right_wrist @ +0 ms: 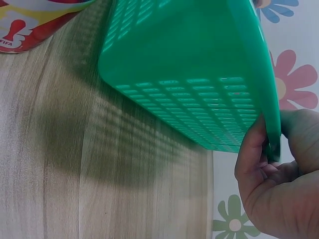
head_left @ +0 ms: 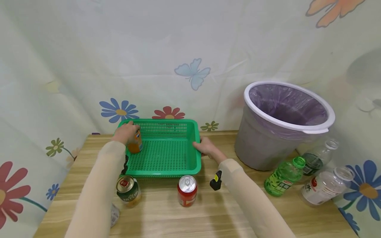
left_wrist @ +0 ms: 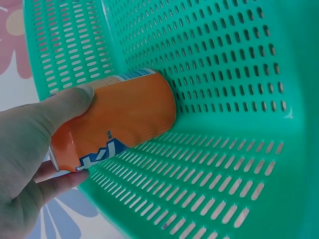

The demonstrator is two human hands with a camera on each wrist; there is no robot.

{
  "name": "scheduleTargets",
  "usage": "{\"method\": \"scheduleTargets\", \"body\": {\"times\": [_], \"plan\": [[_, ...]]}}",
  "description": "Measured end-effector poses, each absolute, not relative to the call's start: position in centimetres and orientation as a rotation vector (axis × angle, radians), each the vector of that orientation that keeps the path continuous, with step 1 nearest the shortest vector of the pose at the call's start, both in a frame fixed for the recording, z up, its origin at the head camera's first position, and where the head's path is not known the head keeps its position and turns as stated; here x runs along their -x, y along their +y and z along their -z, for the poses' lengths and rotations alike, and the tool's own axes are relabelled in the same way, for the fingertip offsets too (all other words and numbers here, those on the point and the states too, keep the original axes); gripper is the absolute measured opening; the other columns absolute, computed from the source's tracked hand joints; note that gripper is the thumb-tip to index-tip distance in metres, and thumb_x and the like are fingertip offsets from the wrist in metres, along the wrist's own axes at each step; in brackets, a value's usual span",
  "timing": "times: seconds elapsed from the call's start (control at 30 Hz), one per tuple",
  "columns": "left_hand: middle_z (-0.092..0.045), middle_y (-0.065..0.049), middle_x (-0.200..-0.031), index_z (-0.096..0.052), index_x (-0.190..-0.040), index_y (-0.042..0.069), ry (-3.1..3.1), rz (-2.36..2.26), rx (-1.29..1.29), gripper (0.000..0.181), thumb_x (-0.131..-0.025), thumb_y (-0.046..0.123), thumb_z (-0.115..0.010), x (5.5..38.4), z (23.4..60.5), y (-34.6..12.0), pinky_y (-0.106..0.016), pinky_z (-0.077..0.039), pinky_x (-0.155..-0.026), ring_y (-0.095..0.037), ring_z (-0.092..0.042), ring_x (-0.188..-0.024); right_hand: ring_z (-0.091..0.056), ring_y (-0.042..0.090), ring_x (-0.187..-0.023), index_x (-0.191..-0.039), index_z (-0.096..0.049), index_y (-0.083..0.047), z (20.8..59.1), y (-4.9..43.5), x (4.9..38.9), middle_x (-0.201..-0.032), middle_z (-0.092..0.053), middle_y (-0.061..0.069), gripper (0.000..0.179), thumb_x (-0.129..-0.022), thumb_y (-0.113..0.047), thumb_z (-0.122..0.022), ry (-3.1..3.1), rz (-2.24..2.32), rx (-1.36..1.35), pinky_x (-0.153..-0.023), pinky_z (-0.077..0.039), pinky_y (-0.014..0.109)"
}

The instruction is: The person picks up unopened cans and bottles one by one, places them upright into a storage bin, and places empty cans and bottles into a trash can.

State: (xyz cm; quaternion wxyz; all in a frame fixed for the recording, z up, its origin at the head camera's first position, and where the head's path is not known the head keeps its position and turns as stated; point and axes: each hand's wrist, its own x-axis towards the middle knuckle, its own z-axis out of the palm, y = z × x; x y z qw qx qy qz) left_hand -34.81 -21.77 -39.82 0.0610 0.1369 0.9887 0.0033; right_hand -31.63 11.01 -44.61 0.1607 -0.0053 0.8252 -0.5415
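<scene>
My left hand (head_left: 126, 133) grips an orange drink can (left_wrist: 129, 109) by its upper end, thumb on one side and fingers on the other. The can stands inside the green plastic basket (head_left: 162, 172), in its left back corner. On the opposite side, my right hand (right_wrist: 284, 174) pinches the basket's right rim between thumb and fingers. A red can (head_left: 187, 191) with a silver top stands in front of the basket. To its left is a dark green can (head_left: 128, 191), close to the basket's front left corner.
A grey bin (head_left: 262, 145) with a purple liner stands at the back right. Beside it are a green bottle (head_left: 284, 177) and two clear bottles, one with a white label (head_left: 319, 188). Another can (head_left: 114, 215) is partly hidden behind my left sleeve. A floral curtain hangs behind the table.
</scene>
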Motion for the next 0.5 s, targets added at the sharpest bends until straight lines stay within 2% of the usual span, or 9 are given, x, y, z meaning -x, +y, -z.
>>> {"method": "scheduleTargets", "body": {"times": [0.23, 0.5], "plan": [[-0.042, -0.026, -0.125, -0.048, -0.13, 0.007, 3.009, 0.002, -0.395, 0.056, -0.08, 0.02, -0.069, 35.3, 40.22, -21.72, -0.058, -0.048, -0.08, -0.045, -0.045, -0.11, -0.067, 0.028, -0.075, -0.117, -0.046, 0.009, 44.58, 10.94, 31.51, -0.099, -0.06, 0.023, 0.035, -0.091, -0.014, -0.051, 2.373, 1.539, 0.018, -0.058, -0.057, 0.033], [-0.037, -0.029, -0.131, -0.045, -0.131, 0.006, 2.994, -0.022, -0.385, 0.053, -0.083, 0.018, -0.066, 35.9, 40.32, -21.62, -0.06, -0.044, -0.085, -0.048, -0.041, -0.115, -0.067, 0.029, -0.075, -0.117, -0.046, 0.009, 44.59, 10.99, 31.53, -0.099, -0.06, 0.023, 0.036, -0.09, -0.015, -0.05, 2.383, 1.537, 0.019, -0.06, -0.057, 0.035]]}}
